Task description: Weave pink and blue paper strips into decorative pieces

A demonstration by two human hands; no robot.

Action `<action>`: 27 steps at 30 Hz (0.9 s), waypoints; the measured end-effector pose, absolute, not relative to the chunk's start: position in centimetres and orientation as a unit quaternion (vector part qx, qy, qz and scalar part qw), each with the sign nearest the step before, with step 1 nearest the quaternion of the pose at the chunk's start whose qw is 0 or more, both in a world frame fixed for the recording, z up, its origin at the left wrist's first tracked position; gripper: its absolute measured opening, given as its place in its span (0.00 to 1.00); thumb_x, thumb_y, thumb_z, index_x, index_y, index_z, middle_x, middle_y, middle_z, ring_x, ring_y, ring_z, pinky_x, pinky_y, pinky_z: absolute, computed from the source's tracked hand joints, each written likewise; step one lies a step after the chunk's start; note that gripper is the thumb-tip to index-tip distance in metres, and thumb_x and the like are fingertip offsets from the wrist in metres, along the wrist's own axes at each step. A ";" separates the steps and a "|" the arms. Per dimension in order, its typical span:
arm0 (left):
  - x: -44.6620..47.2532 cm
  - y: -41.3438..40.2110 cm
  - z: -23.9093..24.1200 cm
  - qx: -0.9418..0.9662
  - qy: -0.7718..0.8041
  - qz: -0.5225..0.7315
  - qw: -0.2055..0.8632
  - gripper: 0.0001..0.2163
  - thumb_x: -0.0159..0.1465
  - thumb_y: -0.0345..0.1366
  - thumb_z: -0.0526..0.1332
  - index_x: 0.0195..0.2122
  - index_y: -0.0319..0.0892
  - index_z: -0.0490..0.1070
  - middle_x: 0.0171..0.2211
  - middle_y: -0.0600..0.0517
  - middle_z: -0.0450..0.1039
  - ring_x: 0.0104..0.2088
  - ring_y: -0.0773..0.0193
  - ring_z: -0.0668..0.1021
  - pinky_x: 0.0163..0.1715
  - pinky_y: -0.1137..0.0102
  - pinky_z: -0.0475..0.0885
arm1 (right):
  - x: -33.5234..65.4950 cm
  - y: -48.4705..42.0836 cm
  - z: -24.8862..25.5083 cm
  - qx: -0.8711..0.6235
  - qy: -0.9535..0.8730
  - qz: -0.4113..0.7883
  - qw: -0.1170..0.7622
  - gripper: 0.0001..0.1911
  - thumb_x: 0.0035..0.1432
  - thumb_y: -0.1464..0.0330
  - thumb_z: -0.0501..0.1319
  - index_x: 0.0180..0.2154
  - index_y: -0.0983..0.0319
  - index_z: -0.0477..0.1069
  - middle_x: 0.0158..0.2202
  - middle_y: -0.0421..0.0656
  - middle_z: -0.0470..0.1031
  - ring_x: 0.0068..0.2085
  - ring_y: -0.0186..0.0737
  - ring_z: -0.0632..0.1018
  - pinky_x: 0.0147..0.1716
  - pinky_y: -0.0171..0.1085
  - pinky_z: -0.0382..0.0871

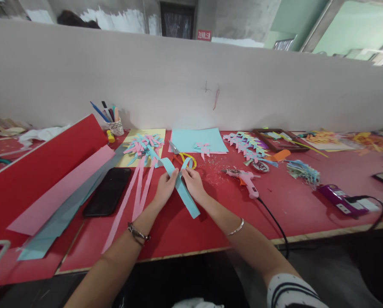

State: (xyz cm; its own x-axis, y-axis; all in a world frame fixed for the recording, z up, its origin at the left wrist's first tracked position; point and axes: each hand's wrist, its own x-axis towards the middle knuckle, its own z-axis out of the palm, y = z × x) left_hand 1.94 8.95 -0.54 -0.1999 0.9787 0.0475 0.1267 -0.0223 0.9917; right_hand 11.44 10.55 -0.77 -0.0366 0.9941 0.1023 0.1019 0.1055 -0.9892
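My left hand (165,187) and my right hand (194,185) meet over the red table (230,214), both pinching a long light blue paper strip (187,200) that is folded into a loop at its far end. The strip's loose end trails toward me between my wrists. Long pink paper strips (139,192) lie just left of my left hand. Yellow-handled scissors (182,155) rest right behind the strip.
A black phone (108,191) lies to the left beside large red, pink and blue sheets (50,188). A pink glue gun (245,179) with its cable sits to the right. Piles of cut paper shapes (143,145), a blue sheet (197,140), a pen cup (115,126) and a purple device (340,200) line the table.
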 end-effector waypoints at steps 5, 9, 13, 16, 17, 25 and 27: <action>2.0 9.2 -0.7 0.498 0.573 0.506 0.409 0.13 0.51 0.40 0.57 0.14 0.40 0.58 0.12 0.59 0.55 0.16 0.72 0.60 0.16 0.76 0.53 | 11.5 10.5 -0.9 -0.489 -0.554 0.453 0.499 0.13 0.45 0.60 0.50 0.17 0.60 0.51 0.16 0.33 0.49 0.21 0.28 0.55 0.21 0.31 0.50; 1.8 9.3 -0.7 0.502 0.577 0.507 0.398 0.15 0.52 0.40 0.55 0.13 0.41 0.55 0.11 0.60 0.53 0.15 0.73 0.58 0.15 0.75 0.51 | 11.3 10.5 -1.0 -0.483 -0.559 0.490 0.463 0.14 0.43 0.59 0.52 0.17 0.60 0.51 0.15 0.32 0.49 0.19 0.27 0.54 0.19 0.31 0.48; 1.6 9.2 -0.7 0.501 0.577 0.518 0.385 0.16 0.52 0.43 0.55 0.13 0.41 0.54 0.12 0.60 0.51 0.16 0.73 0.57 0.16 0.75 0.51 | 11.2 10.5 -0.9 -0.480 -0.564 0.499 0.451 0.12 0.43 0.63 0.51 0.16 0.60 0.53 0.15 0.32 0.50 0.19 0.27 0.55 0.18 0.31 0.48; 1.5 9.2 -0.8 0.497 0.574 0.530 0.378 0.17 0.53 0.46 0.53 0.14 0.42 0.53 0.13 0.60 0.50 0.16 0.73 0.57 0.16 0.75 0.52 | 11.3 10.5 -0.8 -0.483 -0.563 0.490 0.458 0.12 0.43 0.63 0.51 0.16 0.60 0.52 0.14 0.32 0.50 0.19 0.27 0.55 0.18 0.31 0.48; 1.5 9.2 -0.8 0.496 0.573 0.533 0.377 0.17 0.53 0.47 0.52 0.15 0.42 0.52 0.13 0.60 0.50 0.16 0.73 0.57 0.16 0.75 0.52 | 11.4 10.5 -0.9 -0.484 -0.562 0.487 0.461 0.12 0.43 0.63 0.51 0.16 0.60 0.51 0.15 0.32 0.50 0.19 0.27 0.55 0.18 0.31 0.48; 1.8 9.5 -1.0 0.523 0.558 0.512 0.392 0.14 0.50 0.42 0.57 0.15 0.40 0.58 0.13 0.60 0.55 0.17 0.72 0.60 0.17 0.75 0.54 | 11.5 10.8 -1.4 -0.473 -0.560 0.464 0.497 0.13 0.46 0.60 0.49 0.18 0.60 0.51 0.17 0.33 0.50 0.20 0.28 0.55 0.21 0.31 0.50; 1.8 9.4 -1.0 0.523 0.563 0.512 0.384 0.16 0.51 0.41 0.56 0.13 0.41 0.55 0.11 0.60 0.52 0.15 0.73 0.57 0.15 0.75 0.50 | 11.4 10.7 -1.3 -0.465 -0.572 0.460 0.495 0.14 0.45 0.59 0.51 0.18 0.60 0.51 0.17 0.33 0.50 0.21 0.28 0.55 0.20 0.31 0.49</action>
